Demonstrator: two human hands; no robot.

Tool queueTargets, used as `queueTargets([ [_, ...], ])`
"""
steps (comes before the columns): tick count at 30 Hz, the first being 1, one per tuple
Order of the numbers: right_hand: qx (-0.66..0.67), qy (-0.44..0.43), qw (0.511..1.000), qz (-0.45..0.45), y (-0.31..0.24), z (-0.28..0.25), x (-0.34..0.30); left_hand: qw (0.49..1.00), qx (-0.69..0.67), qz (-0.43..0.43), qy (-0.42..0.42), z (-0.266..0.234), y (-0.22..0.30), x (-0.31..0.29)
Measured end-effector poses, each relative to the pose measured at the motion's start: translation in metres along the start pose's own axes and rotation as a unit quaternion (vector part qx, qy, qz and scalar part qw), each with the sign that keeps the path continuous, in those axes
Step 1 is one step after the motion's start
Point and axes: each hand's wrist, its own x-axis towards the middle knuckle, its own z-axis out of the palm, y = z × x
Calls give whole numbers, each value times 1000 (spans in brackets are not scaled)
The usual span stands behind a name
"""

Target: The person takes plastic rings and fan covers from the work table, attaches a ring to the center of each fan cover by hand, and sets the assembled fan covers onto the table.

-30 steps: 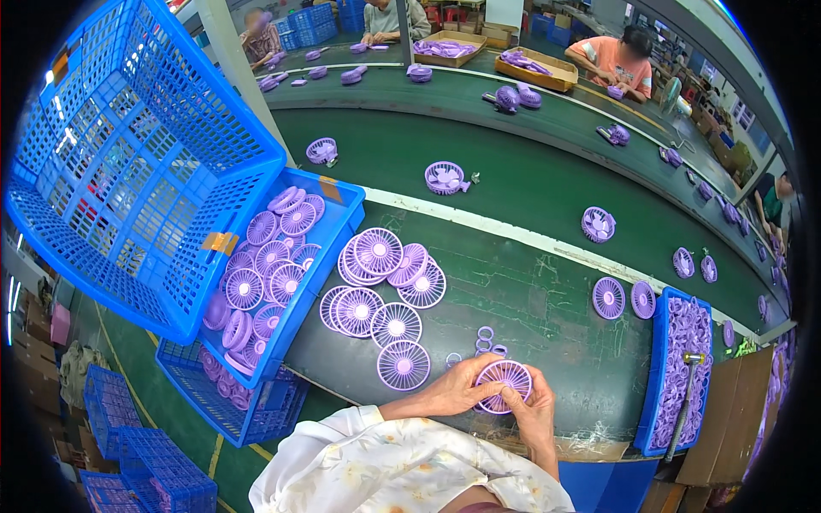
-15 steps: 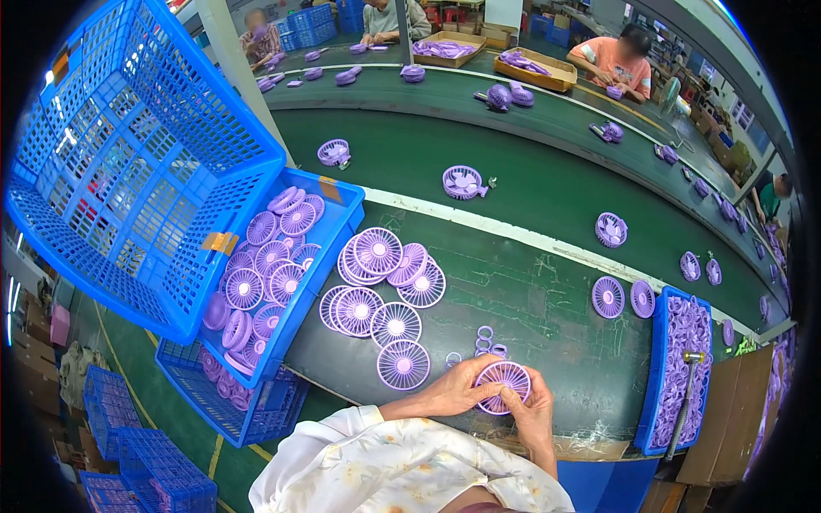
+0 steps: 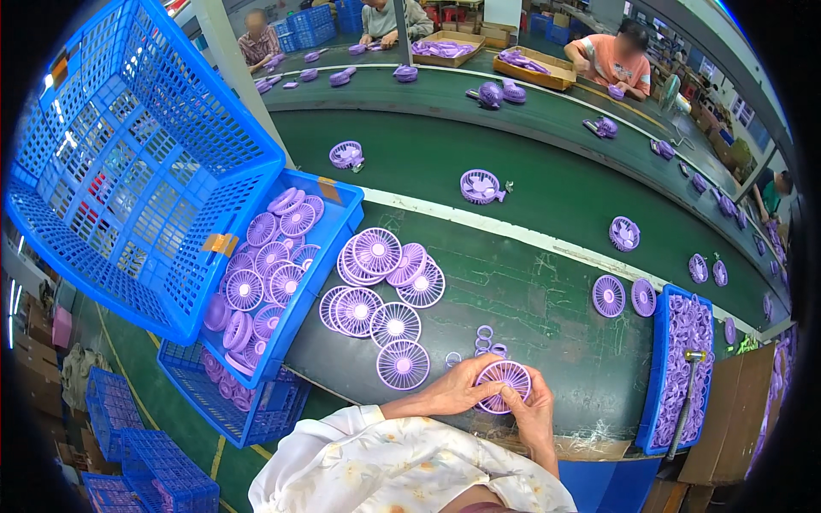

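Observation:
Both my hands hold one round purple fan grille (image 3: 503,385) over the near edge of the dark green worktable (image 3: 547,342). My left hand (image 3: 457,385) grips its left rim, and my right hand (image 3: 534,409) grips the right rim with the thumb on its front. Just beyond my fingers lie several small purple rings (image 3: 485,333). To the left, a loose cluster of purple fan grilles (image 3: 359,309) is spread on the table, some overlapping. Two more grilles (image 3: 608,296) lie near the table's far right side.
A blue bin of grilles (image 3: 342,231) stands at the left, with a tall blue basket (image 3: 184,282) tilted above it. On the right, a hammer (image 3: 684,410) rests on a blue bin of rings (image 3: 658,376). Fan assemblies (image 3: 481,186) lie on the green conveyor (image 3: 410,150); co-workers sit beyond.
Fan assemblies on the near conveyor have shifted right, while those on the far belt have moved slightly left. My hands and the grille stay almost in place.

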Motion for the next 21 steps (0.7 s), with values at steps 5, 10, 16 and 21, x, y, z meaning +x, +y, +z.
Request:
queueTargets([
  [5,12,-4,1000,9,-1,0,2,1000,-9,3,-1,-1,-2,2],
  [10,15,-6,1000,9,-2,1,3,1000,-12,-1,0,-2,-6,3],
  [16,13,-5,1000,7,-1,0,5,1000,2,-2,4,-3,-7,4],
  [21,14,-6,1000,11,0,0,5,1000,5,-2,4,-3,-6,4],
])
